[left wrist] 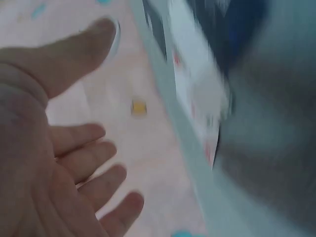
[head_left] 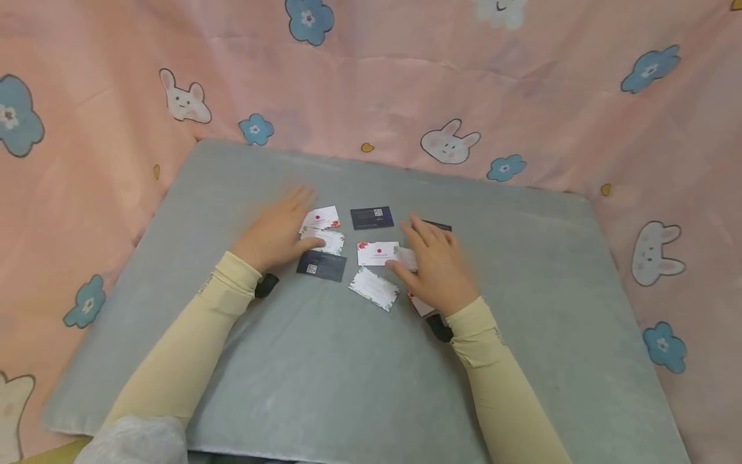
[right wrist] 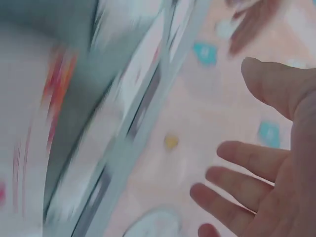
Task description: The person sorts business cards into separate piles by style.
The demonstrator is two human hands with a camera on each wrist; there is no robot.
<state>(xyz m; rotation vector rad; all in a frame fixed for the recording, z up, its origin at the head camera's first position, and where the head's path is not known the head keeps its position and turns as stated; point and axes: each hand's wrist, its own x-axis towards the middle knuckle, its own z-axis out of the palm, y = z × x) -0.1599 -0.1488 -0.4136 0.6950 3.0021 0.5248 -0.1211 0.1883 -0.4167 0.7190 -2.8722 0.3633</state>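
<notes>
Several business cards lie loosely grouped on a grey padded table. My left hand (head_left: pixel 277 229) hovers at the group's left side, fingers spread and blurred, its thumb over a leaf-bordered white card (head_left: pixel 332 241). Beside it are a flowered white card (head_left: pixel 326 216) and a dark card (head_left: pixel 321 267). My right hand (head_left: pixel 438 269) is over the right side, fingers loosely extended, partly covering a white card (head_left: pixel 406 258), a dark card (head_left: pixel 438 225) and a flowered card (head_left: pixel 421 305). Both palms appear bare in the left wrist view and the right wrist view (right wrist: pixel 266 197).
Between the hands lie a dark card (head_left: pixel 372 218), a white card with a pink dot (head_left: pixel 373 253) and a tilted leaf-edged card (head_left: pixel 373 289). The grey tabletop (head_left: pixel 336 374) meets a pink curtain (head_left: pixel 371 90) printed with rabbits and blue flowers at the back and sides.
</notes>
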